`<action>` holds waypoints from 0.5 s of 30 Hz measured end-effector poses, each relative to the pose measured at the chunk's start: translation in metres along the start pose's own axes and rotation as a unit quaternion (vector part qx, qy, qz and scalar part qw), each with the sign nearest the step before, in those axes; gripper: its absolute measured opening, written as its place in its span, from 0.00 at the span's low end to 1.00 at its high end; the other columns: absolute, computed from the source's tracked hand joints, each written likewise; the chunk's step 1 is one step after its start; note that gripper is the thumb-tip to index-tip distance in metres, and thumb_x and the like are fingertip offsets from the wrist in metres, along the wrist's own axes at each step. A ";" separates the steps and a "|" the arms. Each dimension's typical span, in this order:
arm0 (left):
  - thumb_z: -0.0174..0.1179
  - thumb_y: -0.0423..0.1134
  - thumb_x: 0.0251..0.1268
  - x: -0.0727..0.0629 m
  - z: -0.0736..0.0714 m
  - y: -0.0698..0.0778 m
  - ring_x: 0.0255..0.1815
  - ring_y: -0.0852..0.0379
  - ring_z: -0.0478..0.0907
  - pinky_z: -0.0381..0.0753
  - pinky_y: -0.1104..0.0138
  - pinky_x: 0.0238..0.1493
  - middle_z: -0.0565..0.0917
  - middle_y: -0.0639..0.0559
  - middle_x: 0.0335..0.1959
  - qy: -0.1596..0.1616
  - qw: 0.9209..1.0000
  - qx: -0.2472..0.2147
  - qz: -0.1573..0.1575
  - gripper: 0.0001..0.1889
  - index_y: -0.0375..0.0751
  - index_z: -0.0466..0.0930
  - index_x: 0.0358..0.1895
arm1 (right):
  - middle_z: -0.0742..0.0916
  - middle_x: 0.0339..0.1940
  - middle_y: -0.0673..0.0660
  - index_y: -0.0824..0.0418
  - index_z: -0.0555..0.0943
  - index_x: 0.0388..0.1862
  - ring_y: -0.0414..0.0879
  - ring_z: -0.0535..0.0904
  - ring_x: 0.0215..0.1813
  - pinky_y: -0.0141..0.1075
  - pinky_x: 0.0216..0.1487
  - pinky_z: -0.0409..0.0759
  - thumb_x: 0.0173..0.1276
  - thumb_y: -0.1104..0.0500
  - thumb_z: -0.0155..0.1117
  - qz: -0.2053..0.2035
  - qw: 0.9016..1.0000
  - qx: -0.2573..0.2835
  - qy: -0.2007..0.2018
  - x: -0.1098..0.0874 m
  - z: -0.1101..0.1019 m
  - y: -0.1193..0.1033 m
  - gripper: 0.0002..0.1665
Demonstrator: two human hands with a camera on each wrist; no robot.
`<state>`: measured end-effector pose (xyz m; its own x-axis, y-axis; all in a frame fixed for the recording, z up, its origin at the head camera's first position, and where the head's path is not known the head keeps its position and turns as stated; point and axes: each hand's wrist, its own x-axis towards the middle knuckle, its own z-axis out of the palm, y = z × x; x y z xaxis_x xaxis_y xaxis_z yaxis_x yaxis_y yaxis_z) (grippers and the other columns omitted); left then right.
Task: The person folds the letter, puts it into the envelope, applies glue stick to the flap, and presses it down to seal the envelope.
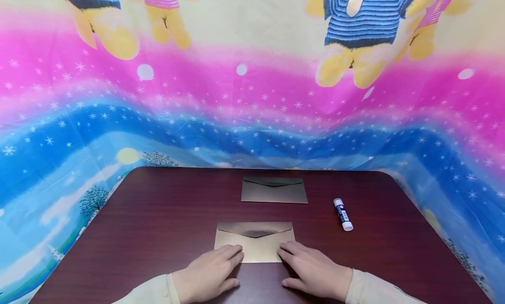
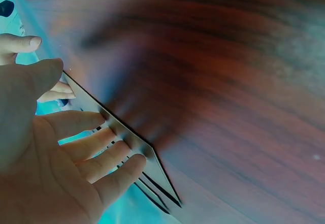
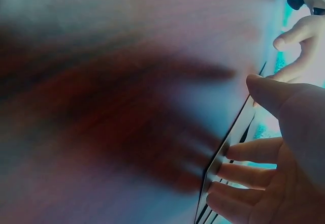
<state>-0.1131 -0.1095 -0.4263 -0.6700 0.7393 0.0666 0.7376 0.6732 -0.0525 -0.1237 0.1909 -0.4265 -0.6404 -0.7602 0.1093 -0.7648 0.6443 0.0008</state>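
A gold envelope lies on the dark table with its pointed flap toward the far side. My left hand rests its fingertips on the envelope's left side, the thumb apart and over the table. On the right side, my right hand touches the envelope the same way, thumb also off it. In the left wrist view, loosely extended fingers touch the envelope near its edge. Similar contact by relaxed fingers shows in the right wrist view, along the envelope's edge. Neither hand grips it.
A second envelope, darker in tone, lies farther back on the table. To its right is a white and blue glue stick. A patterned cloth hangs behind and around the table's edges.
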 end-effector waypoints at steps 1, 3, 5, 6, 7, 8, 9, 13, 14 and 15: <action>0.62 0.56 0.68 -0.001 0.001 -0.001 0.65 0.56 0.77 0.80 0.62 0.62 0.78 0.50 0.65 0.002 1.000 0.001 -0.001 0.30 0.40 0.77 0.65 | 0.81 0.60 0.55 0.65 0.79 0.62 0.45 0.79 0.62 0.37 0.56 0.83 0.65 0.40 0.70 0.003 1.000 0.001 -0.003 0.002 0.000 0.000 0.36; 0.62 0.55 0.68 -0.003 0.001 -0.004 0.65 0.56 0.77 0.81 0.62 0.61 0.78 0.50 0.65 0.005 1.000 0.001 -0.003 0.29 0.39 0.77 0.65 | 0.81 0.60 0.56 0.65 0.79 0.63 0.45 0.78 0.62 0.37 0.56 0.83 0.66 0.40 0.69 0.008 1.000 0.003 -0.009 0.007 0.001 -0.002 0.36; 0.63 0.54 0.69 -0.004 0.001 -0.007 0.64 0.56 0.78 0.82 0.62 0.60 0.79 0.50 0.64 0.011 1.000 0.000 -0.004 0.28 0.39 0.78 0.64 | 0.81 0.61 0.56 0.65 0.79 0.63 0.45 0.78 0.63 0.37 0.56 0.83 0.67 0.40 0.69 0.013 1.000 0.006 -0.019 0.011 0.001 -0.003 0.37; 0.63 0.53 0.69 -0.005 0.001 -0.009 0.63 0.56 0.79 0.82 0.62 0.59 0.79 0.50 0.63 0.014 1.000 0.001 -0.005 0.27 0.39 0.79 0.63 | 0.81 0.61 0.56 0.65 0.79 0.64 0.45 0.77 0.63 0.37 0.56 0.83 0.67 0.40 0.68 0.015 1.000 0.007 -0.024 0.013 0.001 -0.003 0.37; 0.63 0.53 0.68 -0.006 0.001 -0.011 0.63 0.56 0.79 0.82 0.62 0.58 0.80 0.50 0.63 0.017 1.000 0.000 -0.006 0.26 0.39 0.79 0.62 | 0.81 0.62 0.56 0.65 0.79 0.64 0.45 0.77 0.63 0.37 0.57 0.83 0.67 0.40 0.68 0.015 0.999 0.007 -0.027 0.016 0.001 -0.004 0.37; 0.63 0.52 0.68 -0.007 0.001 -0.012 0.62 0.55 0.79 0.83 0.62 0.58 0.80 0.50 0.63 0.018 1.000 -0.002 -0.008 0.26 0.39 0.79 0.62 | 0.81 0.62 0.56 0.65 0.79 0.64 0.45 0.77 0.64 0.37 0.57 0.83 0.67 0.40 0.68 0.014 0.999 0.006 -0.029 0.017 0.001 -0.004 0.37; 0.63 0.51 0.68 -0.008 0.001 -0.014 0.62 0.55 0.80 0.83 0.61 0.57 0.80 0.49 0.63 0.021 1.000 -0.002 -0.009 0.25 0.39 0.80 0.62 | 0.81 0.62 0.57 0.65 0.78 0.64 0.45 0.77 0.64 0.37 0.57 0.83 0.67 0.39 0.68 0.015 0.999 0.006 -0.031 0.019 0.001 -0.005 0.37; 0.64 0.51 0.68 -0.013 0.002 -0.020 0.63 0.53 0.80 0.83 0.59 0.57 0.80 0.48 0.64 0.019 1.000 -0.010 -0.022 0.25 0.39 0.80 0.62 | 0.79 0.65 0.58 0.65 0.77 0.66 0.46 0.76 0.66 0.36 0.59 0.82 0.68 0.39 0.67 0.015 0.999 0.012 -0.037 0.027 0.003 -0.006 0.39; 0.64 0.50 0.68 -0.014 0.002 -0.022 0.63 0.53 0.80 0.83 0.59 0.57 0.80 0.48 0.64 0.020 0.999 -0.013 -0.025 0.25 0.39 0.79 0.62 | 0.79 0.65 0.58 0.65 0.77 0.66 0.46 0.75 0.67 0.37 0.60 0.82 0.68 0.39 0.67 0.015 0.999 0.015 -0.037 0.029 0.004 -0.006 0.39; 0.64 0.50 0.68 -0.015 0.003 -0.023 0.63 0.53 0.80 0.83 0.59 0.58 0.80 0.48 0.64 0.021 0.999 -0.015 -0.029 0.25 0.39 0.79 0.62 | 0.79 0.65 0.58 0.65 0.77 0.66 0.46 0.75 0.67 0.36 0.60 0.81 0.67 0.39 0.67 0.015 0.999 0.017 -0.038 0.031 0.004 -0.007 0.39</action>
<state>-0.1205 -0.1364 -0.4285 -0.7075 0.6979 0.1112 0.7008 0.7132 -0.0178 -0.1384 0.1625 -0.4274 -0.6653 -0.7459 0.0337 -0.7466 0.6644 -0.0347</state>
